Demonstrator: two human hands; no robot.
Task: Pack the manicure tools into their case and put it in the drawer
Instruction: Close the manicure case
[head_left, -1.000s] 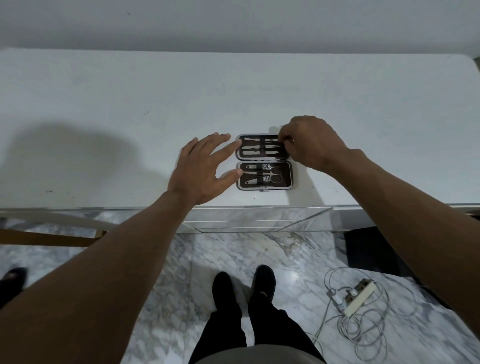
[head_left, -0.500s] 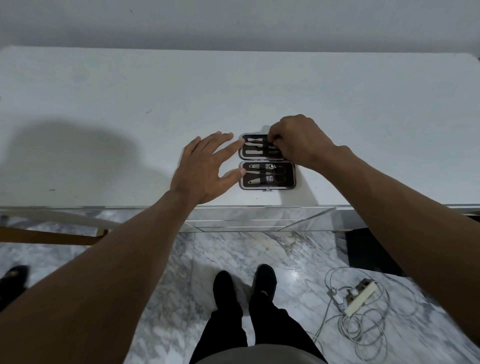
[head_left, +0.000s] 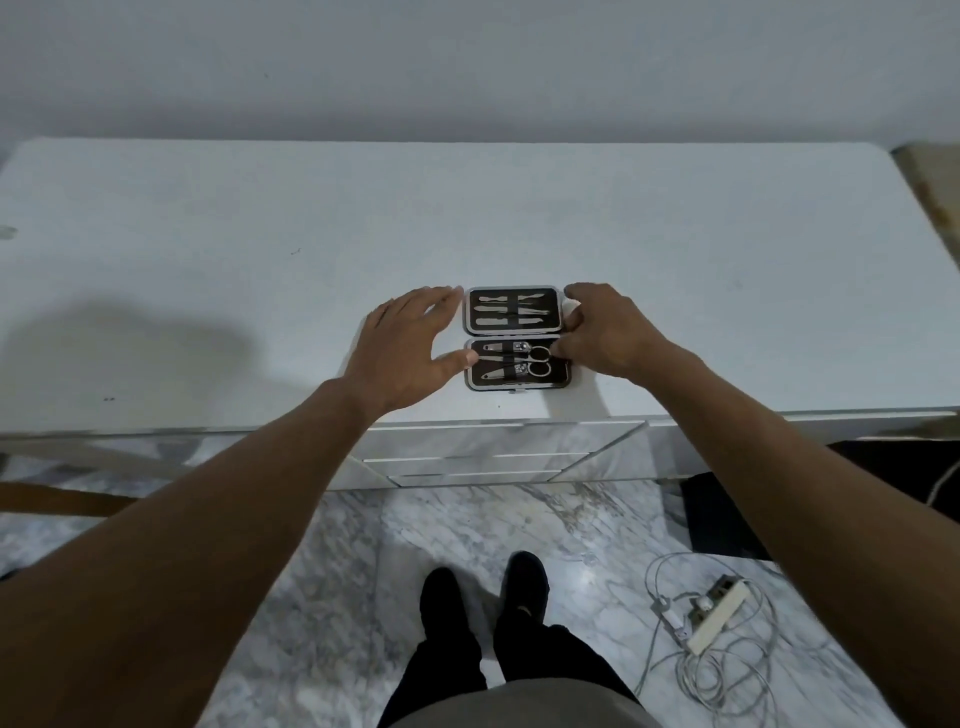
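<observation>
The manicure case lay open flat on the white dresser top, near its front edge, both halves facing up. It was a small rectangular case with a pale metal rim and a dark lining, hinged across the middle. The far half held six slim silver tools in two columns of three, under dark straps. The near half held what looked like two nail clippers on the left and a pair of small scissors with two round finger loops (the exact tool count there was hard to settle). No brand or writing could be read on the case.

The left hand rested spread and empty beside the case, its thumb tip touching the left edge of the near half, fingers reaching toward the far half's corner. The right hand was curled at the case's right side, fingertips on the rim by the hinge; whether it actually pinched the rim could not be told.

Below the top, three drawer fronts were stacked, all shut.
</observation>
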